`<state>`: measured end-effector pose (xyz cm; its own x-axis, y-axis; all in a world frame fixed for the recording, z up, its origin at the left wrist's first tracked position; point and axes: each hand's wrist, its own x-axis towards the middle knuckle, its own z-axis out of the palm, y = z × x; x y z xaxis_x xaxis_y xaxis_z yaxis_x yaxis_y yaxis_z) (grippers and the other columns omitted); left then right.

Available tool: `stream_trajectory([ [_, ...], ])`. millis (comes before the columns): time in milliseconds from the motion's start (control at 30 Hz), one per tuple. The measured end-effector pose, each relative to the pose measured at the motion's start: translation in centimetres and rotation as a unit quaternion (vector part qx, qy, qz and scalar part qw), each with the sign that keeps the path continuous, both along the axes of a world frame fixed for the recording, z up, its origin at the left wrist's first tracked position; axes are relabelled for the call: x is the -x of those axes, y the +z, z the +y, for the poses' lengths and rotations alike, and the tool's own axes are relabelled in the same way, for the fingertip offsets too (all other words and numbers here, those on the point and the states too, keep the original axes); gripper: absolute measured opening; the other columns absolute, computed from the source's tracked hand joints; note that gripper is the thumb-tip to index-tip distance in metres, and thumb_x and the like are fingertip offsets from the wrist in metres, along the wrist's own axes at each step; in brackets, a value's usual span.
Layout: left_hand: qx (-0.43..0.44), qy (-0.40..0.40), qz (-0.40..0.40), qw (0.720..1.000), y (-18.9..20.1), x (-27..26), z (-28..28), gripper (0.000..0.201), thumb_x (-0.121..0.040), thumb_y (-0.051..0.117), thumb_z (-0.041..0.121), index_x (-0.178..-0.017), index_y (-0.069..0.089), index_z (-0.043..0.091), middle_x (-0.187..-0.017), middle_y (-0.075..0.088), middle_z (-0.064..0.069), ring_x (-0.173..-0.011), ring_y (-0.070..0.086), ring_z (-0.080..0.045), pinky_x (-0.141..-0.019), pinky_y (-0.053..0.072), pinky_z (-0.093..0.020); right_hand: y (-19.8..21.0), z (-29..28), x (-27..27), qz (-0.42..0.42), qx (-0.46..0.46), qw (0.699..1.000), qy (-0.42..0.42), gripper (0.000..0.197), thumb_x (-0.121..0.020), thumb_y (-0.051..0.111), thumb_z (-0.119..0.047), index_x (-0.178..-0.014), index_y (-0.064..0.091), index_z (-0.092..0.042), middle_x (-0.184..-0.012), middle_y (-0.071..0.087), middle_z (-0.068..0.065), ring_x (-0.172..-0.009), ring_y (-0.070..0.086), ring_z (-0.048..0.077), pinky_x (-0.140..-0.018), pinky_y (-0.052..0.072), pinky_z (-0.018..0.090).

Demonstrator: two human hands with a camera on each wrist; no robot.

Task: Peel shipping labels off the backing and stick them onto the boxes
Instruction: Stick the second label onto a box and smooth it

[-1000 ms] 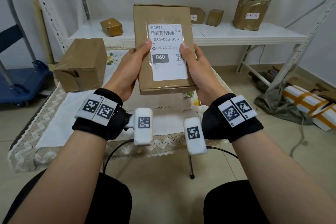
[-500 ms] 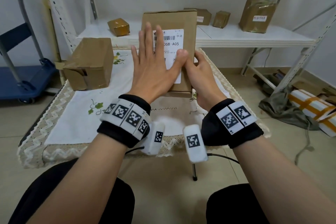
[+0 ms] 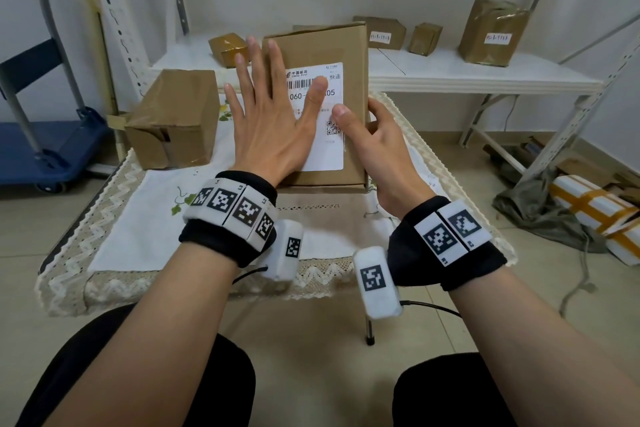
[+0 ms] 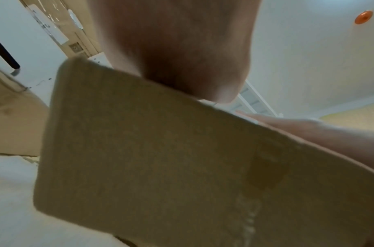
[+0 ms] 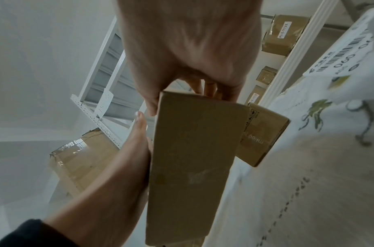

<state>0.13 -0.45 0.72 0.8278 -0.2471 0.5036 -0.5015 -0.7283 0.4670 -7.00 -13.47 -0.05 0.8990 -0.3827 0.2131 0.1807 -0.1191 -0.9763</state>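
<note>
A flat brown box [image 3: 353,52] stands tilted up over the table, its face toward me. A white shipping label [image 3: 327,152] with barcode and QR code is stuck on that face. My left hand [image 3: 273,107] lies flat on the box face with fingers spread, thumb across the label's barcode. My right hand [image 3: 363,121] grips the box's right edge, thumb on the label's rim and fingers behind. The right wrist view shows the box's narrow side [image 5: 192,158] under that hand [image 5: 188,50]. The left wrist view shows the palm [image 4: 177,50] against blurred cardboard [image 4: 160,158].
A larger brown box [image 3: 173,118] sits on the embroidered tablecloth [image 3: 138,218] at the left. A printed label sheet [image 5: 350,50] lies on the cloth. The white shelf [image 3: 467,73] behind carries several small boxes. Blue cart [image 3: 41,149] on the left, wrapped parcels [image 3: 595,211] on the floor at right.
My left hand let go of the box's left side and spread flat over the label, then slid leftward, uncovering more of it. The right hand kept its hold.
</note>
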Motion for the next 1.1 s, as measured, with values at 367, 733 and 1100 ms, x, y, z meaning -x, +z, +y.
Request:
stream_trajectory([
  [367, -0.008, -0.040, -0.040, 0.998, -0.1, 0.6, -0.7, 0.082, -0.101, 0.014, 0.068, -0.162, -0.013, 0.021, -0.169, -0.023, -0.006, -0.155, -0.023, -0.026, -0.122, -0.016, -0.053, 0.8, -0.1, 0.8, 0.002, 0.016, 1.000, 0.011, 0.039, -0.092, 0.072, -0.045, -0.125, 0.061, -0.029, -0.118, 0.071, 0.004, -0.102, 0.074, 0.014, -0.095, 0.060, 0.039],
  [733, 0.011, -0.005, -0.040, 0.999, 1.0, -0.1, 0.6, 0.082, -0.102, 0.018, 0.066, -0.162, -0.012, 0.019, -0.169, -0.022, -0.010, -0.156, -0.020, -0.031, -0.123, -0.012, -0.057, 1.2, -0.7, 1.9, 0.010, 0.067, 0.996, 0.065, 0.040, -0.097, 0.070, -0.034, -0.135, 0.055, -0.029, -0.106, 0.069, -0.007, -0.094, 0.073, 0.007, -0.082, 0.060, 0.026],
  [1100, 0.044, -0.020, -0.059, 0.997, 0.7, 0.4, 0.0, 0.089, -0.100, 0.022, 0.069, -0.162, -0.012, 0.015, -0.168, -0.022, -0.015, -0.156, -0.019, -0.033, -0.122, -0.012, -0.059, 1.4, -1.9, 1.3, -0.007, 0.092, 0.996, 0.018, 0.057, -0.086, 0.075, -0.052, -0.137, 0.058, -0.035, -0.119, 0.065, 0.000, -0.107, 0.070, 0.015, -0.091, 0.060, 0.037],
])
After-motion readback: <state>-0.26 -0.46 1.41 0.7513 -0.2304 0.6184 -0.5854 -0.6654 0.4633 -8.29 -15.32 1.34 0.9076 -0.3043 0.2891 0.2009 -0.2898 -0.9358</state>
